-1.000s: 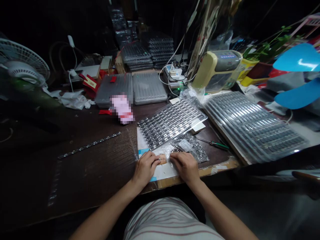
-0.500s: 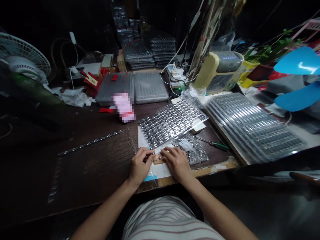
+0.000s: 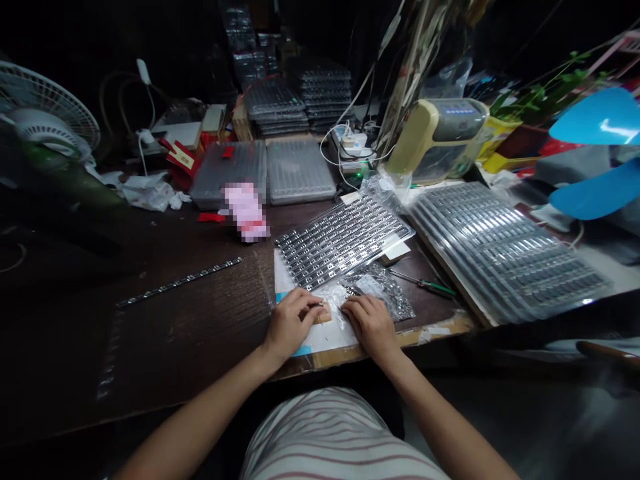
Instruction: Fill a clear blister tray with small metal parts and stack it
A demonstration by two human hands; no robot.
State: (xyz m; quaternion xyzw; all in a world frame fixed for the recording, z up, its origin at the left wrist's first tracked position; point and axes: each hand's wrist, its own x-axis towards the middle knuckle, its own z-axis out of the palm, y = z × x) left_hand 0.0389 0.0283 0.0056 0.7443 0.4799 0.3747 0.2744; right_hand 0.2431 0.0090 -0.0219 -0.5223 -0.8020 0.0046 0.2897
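My left hand [image 3: 291, 321] is closed in a pinch at a small brown block [image 3: 324, 316] near the front edge of the table. A small dark part seems to be at its fingertips, too small to name. To the right, my right hand [image 3: 373, 325] has its fingers bent together beside a clear plastic bag [image 3: 393, 297] of small metal parts; what is in those fingertips is hidden. Under the block and hands lies white paper [image 3: 333, 343]. Just beyond, a clear tray [image 3: 345, 243] holds rows of small metal pieces.
A narrow dark strip of parts [image 3: 180, 281] lies at left. A green-handled screwdriver [image 3: 437, 288] lies right of the bag. More filled trays [image 3: 505, 253] are stacked at right, with closed trays [image 3: 300, 173] behind. A fan [image 3: 47, 113] stands far left.
My right hand has moved right, away from the brown block towards the bag. My left hand has shifted slightly right and stays at the block, which is now less covered.
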